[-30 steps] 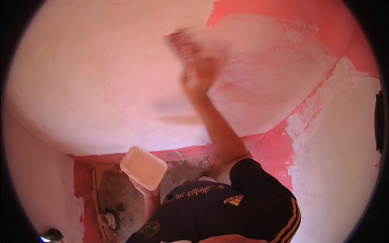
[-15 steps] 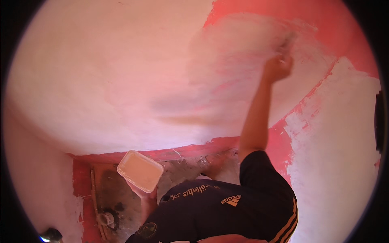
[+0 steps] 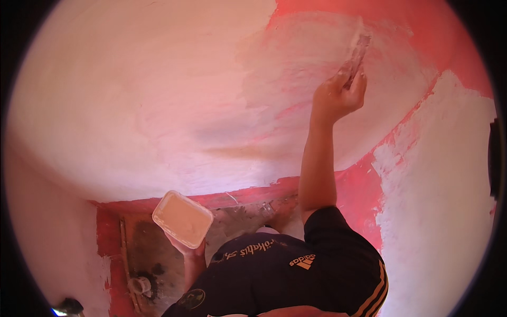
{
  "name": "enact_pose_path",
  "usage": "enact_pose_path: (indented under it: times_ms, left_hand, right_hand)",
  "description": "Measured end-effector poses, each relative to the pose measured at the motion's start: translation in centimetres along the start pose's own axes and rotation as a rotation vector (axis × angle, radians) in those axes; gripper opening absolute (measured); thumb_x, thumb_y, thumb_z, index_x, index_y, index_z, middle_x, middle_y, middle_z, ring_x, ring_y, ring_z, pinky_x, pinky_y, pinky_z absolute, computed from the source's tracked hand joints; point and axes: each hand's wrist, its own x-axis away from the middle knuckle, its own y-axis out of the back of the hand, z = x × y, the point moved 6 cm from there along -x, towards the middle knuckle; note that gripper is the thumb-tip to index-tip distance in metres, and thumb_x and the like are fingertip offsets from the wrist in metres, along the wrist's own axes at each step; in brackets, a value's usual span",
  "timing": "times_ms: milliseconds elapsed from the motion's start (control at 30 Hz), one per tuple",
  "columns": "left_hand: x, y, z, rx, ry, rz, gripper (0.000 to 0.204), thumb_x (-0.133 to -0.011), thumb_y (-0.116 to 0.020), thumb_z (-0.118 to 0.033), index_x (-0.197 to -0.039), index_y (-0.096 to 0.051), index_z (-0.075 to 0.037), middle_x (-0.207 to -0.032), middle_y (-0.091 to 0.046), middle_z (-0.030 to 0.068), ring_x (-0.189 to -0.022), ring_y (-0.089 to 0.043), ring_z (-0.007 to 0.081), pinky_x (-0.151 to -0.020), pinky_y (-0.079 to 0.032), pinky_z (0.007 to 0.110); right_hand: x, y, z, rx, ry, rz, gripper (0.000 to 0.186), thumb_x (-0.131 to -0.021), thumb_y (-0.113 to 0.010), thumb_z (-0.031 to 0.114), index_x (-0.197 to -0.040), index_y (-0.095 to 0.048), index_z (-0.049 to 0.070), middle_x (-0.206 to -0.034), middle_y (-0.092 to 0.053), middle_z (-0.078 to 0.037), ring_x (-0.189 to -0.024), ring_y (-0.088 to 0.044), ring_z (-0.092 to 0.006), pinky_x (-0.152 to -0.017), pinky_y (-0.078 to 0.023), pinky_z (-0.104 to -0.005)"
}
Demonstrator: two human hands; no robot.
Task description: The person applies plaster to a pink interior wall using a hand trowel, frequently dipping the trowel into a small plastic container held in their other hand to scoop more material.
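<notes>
My left hand [image 3: 185, 250] supports a rectangular plastic tub [image 3: 182, 220] from below, its fingers mostly hidden beneath it. Smooth, cream-coloured paste fills the tub, and some is smeared on its rim. High at the right, my right hand [image 3: 338, 94] is closed round a narrow, flat tool [image 3: 359, 53] that looks like a putty knife seen nearly edge-on. Its whitish far end is against the wall [image 3: 311, 63], or very close to it. Around the tool a pale, streaky coat lets red show through.
Bare red wall [image 3: 433, 31] shows at the upper right. Beyond a red corner strip stands a pale-coated side wall [image 3: 438, 169]. On the stained floor [image 3: 232, 222] sit a small white container [image 3: 139, 286] and a long thin rod [image 3: 125, 259] along the left.
My right hand has moved left and slightly down, and the tool, blurred before, is now clearer and tilted. My left hand and the tub have barely moved.
</notes>
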Motion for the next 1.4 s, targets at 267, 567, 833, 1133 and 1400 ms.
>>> enact_pose_path:
  times_ms: [267, 567, 833, 1133, 1400]
  left_hand:
    - [-0.7, 0.5, -0.2, 0.007, 0.002, 0.094, 0.059, -0.104, -0.041, -0.053, -0.143, -0.047, -0.01, -0.133, -0.058, 0.0115, -0.122, -0.057, 0.0321, -0.102, -0.048, 0.049]
    - [-0.5, -0.6, -2.6, 0.036, 0.027, 0.062, 0.059, -0.104, -0.041, -0.054, -0.143, -0.048, -0.01, -0.134, -0.058, 0.0103, -0.122, -0.057, 0.0318, -0.102, -0.048, 0.05]
    - [-1.3, 1.2, 1.1, 0.072, 0.023, 0.029, 0.057, -0.104, -0.041, -0.054, -0.142, -0.048, -0.012, -0.133, -0.058, 0.0074, -0.122, -0.057, 0.029, -0.103, -0.048, 0.049]
    - [-4.9, 1.1, 8.7, 0.132, 0.201, 0.107, 0.053, -0.103, -0.045, -0.054, -0.137, -0.052, -0.014, -0.13, -0.059, 0.0035, -0.121, -0.057, 0.0259, -0.103, -0.048, 0.047]
    - [-4.9, -8.4, 21.2, 0.142, 0.287, 0.193, 0.056, -0.101, -0.049, -0.055, -0.14, -0.051, -0.014, -0.131, -0.06, 0.0042, -0.122, -0.057, 0.0258, -0.105, -0.047, 0.047]
  right_hand:
    - [16.5, -7.9, 10.5, -0.173, 0.466, 0.461, 0.027, -0.075, -0.065, -0.004, -0.101, -0.07, 0.003, -0.102, -0.066, -0.014, -0.088, -0.063, -0.0324, -0.073, -0.054, -0.0429]
    - [-0.2, -1.4, -0.6, 0.085, 0.138, -0.11, 0.038, -0.086, -0.056, -0.004, -0.122, -0.069, 0.0, -0.1, -0.067, -0.018, -0.09, -0.061, -0.0344, -0.079, -0.049, -0.0456]
    - [21.1, -7.0, 9.6, -0.424, 0.375, 0.847, 0.05, -0.068, -0.059, -0.01, -0.112, -0.075, 0.007, -0.098, -0.066, -0.014, -0.087, -0.062, -0.0329, -0.067, -0.053, -0.0407]
    - [-3.3, 0.8, -8.0, -0.24, 0.328, 0.113, 0.009, -0.097, -0.057, 0.003, -0.098, -0.063, -0.003, -0.098, -0.069, -0.012, -0.083, -0.064, -0.0249, -0.076, -0.055, -0.0379]
    - [-19.6, 15.2, -27.7, -0.531, -0.527, 0.045, 0.041, -0.096, -0.062, 0.002, -0.136, -0.051, 0.008, -0.104, -0.061, -0.002, -0.088, -0.06, -0.0126, -0.074, -0.053, -0.0304]
